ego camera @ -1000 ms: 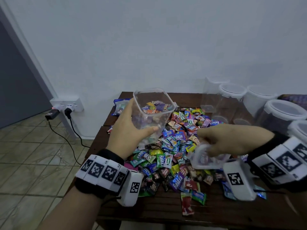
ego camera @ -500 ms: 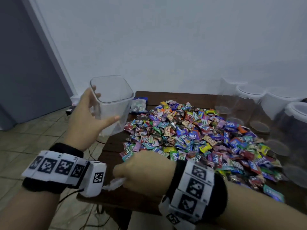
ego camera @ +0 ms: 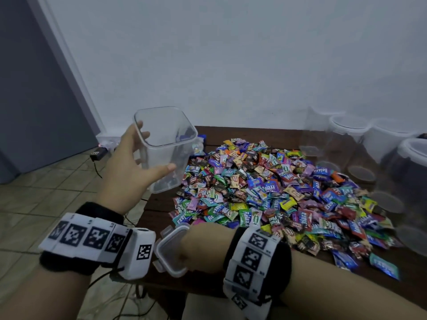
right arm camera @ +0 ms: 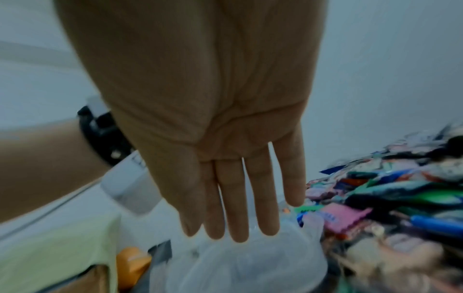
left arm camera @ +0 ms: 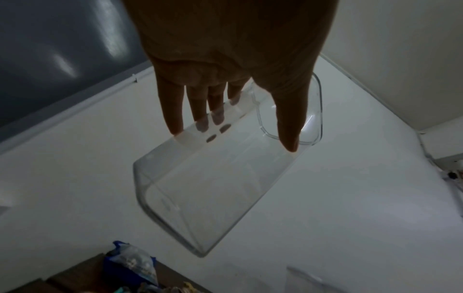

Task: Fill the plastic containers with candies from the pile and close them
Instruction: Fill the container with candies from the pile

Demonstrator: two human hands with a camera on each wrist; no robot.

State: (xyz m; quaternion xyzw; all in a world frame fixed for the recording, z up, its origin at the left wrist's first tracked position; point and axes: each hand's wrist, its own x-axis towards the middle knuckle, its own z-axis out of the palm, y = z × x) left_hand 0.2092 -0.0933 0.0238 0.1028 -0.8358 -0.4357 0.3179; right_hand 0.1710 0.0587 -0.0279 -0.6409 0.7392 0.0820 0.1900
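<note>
My left hand (ego camera: 154,153) grips a clear square plastic container (ego camera: 166,144), upright and in the air over the table's left edge. Thumb lies on the near wall, fingers on the far wall. In the left wrist view the container (left arm camera: 213,188) looks empty inside my left hand (left arm camera: 233,138). My right hand (ego camera: 198,245) is at the table's front-left corner beside a clear lid (ego camera: 168,250). The right wrist view shows that right hand (right arm camera: 238,228) with all fingers straight and the lid (right arm camera: 250,267) just past the fingertips. A big candy pile (ego camera: 277,192) covers the table.
The dark wooden table (ego camera: 157,204) is bare only along its left strip. Several clear containers with white lids (ego camera: 346,135) stand at the back right. A blue bag (ego camera: 198,144) lies at the back left. A plug and cable (ego camera: 98,153) lie on the tiled floor.
My left hand carried the container left, off the pile. My right hand brought the lid from the pile's middle to the front-left corner, and its fingers now lie straight.
</note>
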